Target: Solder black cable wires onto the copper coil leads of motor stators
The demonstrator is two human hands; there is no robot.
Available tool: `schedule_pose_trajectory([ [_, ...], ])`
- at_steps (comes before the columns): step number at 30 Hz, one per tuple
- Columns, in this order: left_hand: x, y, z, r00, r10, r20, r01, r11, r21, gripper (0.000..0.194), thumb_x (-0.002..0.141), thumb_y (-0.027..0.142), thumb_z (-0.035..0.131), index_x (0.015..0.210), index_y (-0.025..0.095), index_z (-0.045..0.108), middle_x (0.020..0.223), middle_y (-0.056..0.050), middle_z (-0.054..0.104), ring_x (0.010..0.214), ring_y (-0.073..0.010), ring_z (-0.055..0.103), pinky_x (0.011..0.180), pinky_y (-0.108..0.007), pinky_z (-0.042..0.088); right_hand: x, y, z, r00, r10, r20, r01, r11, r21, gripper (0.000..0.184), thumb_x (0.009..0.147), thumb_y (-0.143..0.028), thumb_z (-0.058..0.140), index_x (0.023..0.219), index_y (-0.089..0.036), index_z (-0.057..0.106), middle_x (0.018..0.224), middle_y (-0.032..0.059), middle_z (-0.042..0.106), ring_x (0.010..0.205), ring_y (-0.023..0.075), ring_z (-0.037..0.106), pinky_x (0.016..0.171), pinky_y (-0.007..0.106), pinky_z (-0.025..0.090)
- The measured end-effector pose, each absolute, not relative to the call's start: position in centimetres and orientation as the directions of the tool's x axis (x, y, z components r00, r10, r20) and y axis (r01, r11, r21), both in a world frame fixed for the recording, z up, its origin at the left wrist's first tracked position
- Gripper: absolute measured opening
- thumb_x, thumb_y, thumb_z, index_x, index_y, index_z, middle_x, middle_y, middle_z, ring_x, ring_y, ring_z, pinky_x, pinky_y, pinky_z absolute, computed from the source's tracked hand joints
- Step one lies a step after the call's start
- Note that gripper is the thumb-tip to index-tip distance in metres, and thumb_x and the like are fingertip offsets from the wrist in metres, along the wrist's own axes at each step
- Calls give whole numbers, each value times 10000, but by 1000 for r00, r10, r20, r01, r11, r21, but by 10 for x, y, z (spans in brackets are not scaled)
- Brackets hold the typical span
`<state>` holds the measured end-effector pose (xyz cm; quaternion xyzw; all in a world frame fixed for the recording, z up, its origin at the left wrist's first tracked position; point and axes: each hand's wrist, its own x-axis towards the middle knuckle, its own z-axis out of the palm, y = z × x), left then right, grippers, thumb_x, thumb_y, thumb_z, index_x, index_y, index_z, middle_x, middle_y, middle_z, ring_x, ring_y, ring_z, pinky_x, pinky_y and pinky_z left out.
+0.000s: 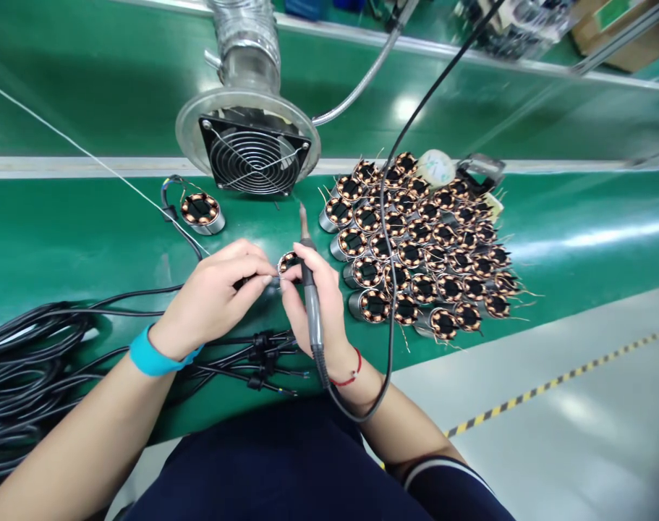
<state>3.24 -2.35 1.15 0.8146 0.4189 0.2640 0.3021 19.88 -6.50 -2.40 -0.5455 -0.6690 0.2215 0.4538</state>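
Note:
My left hand (215,297) pinches a thin wire end close to a small copper-wound motor stator (288,262), which sits between my two hands. My right hand (315,297) grips a black soldering iron (310,304), its metal tip (303,218) pointing up and away from the stator. Fingers of my right hand also touch the stator's edge. Just left of my hands, a similar wound stator (200,211) with a black cable lies apart on the belt. The stator's underside is hidden by my fingers.
Several wound stators in metal housings (410,246) are packed together to the right on the green conveyor belt (90,239). Black cables (30,347) lie coiled at the left. A fan-fronted fume extractor (254,163) with a silver duct stands ahead, and a black cord crosses above the stators.

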Motion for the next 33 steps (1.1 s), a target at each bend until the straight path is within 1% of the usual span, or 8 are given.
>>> schedule_pose_trajectory([
  [6,30,-23,6,571,789,227,538,-569,622,154,903,148,487,979,165,620,982,-66,607,915,-155,587,818,-293,487,198,-61,-26,12,952,306,391,277,-878,430,886,-151,517,1292,-267,440,863,-18,634,888,154,624,961,392,469],
  [9,30,-24,3,571,783,246,557,-590,585,139,890,123,476,919,162,606,926,-56,589,871,-150,574,788,-285,479,199,-60,-26,8,951,309,377,283,-882,436,880,-135,510,1290,-264,438,850,-24,634,890,150,617,954,377,463],
  [14,33,-25,4,508,832,222,591,-524,613,132,842,106,495,824,154,617,839,-40,573,770,-138,556,717,-273,459,207,-61,-25,-150,918,368,563,385,-731,447,860,-127,513,1283,-263,459,926,-10,676,945,181,591,934,389,429],
  [18,36,-24,5,455,877,157,650,-447,614,132,835,121,495,769,160,602,792,-23,555,731,-133,539,693,-274,445,212,-58,-28,-244,904,350,656,420,-627,406,881,-160,505,1278,-243,478,936,9,678,923,200,575,899,387,415],
  [20,38,-24,4,426,893,144,668,-418,616,123,825,118,502,759,163,596,780,-15,547,723,-130,531,688,-271,437,211,-54,-32,-218,907,361,701,403,-588,352,910,-184,480,1257,-233,505,898,15,678,879,199,573,875,376,411],
  [23,39,-25,3,378,915,140,679,-377,630,103,810,121,522,751,167,593,768,-2,540,699,-123,520,668,-266,426,208,-50,-36,-151,911,384,723,366,-586,338,925,-189,454,1257,-210,512,905,22,685,850,192,570,840,356,413],
  [28,41,-28,2,337,930,147,675,-347,651,105,802,111,531,753,172,602,774,2,537,690,-118,516,653,-264,422,212,-57,-32,-137,903,408,668,388,-635,387,896,-196,517,1281,-209,487,947,13,696,904,187,590,874,360,422],
  [33,44,-30,2,348,921,175,650,-371,664,99,807,110,528,755,171,584,788,-4,533,697,-121,510,649,-268,426,223,-75,-27,-62,872,486,590,425,-687,392,926,-159,479,1310,-237,474,908,-2,719,878,162,627,867,356,469],
])
